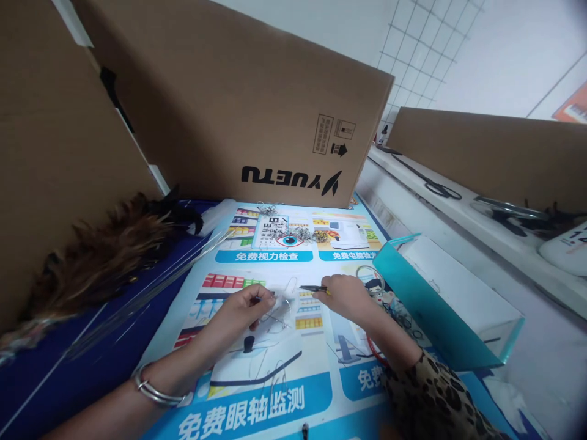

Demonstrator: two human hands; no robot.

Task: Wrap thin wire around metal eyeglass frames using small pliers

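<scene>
My left hand (250,304) is closed in a pinch on a thin bent wire (290,285), whose looped end sticks up to the right of the fingertips. Wrapped in my right hand (347,294) is a pair of pliers (312,288) with dark, narrow jaws pointing left. The jaw tips are close to the wire loop; I cannot tell whether they touch it. Below both hands, more bent wire pieces (277,374) lie on a printed poster sheet (316,348). Small coiled wire clusters (302,233) rest farther back on the sheet.
A large cardboard box (220,104) stands behind the sheet. Long straight wires (183,264) and brown feathers (105,250) lie at left. To the right are a teal open box (440,311), wire rings (370,278), and a ledge with scissors (438,186).
</scene>
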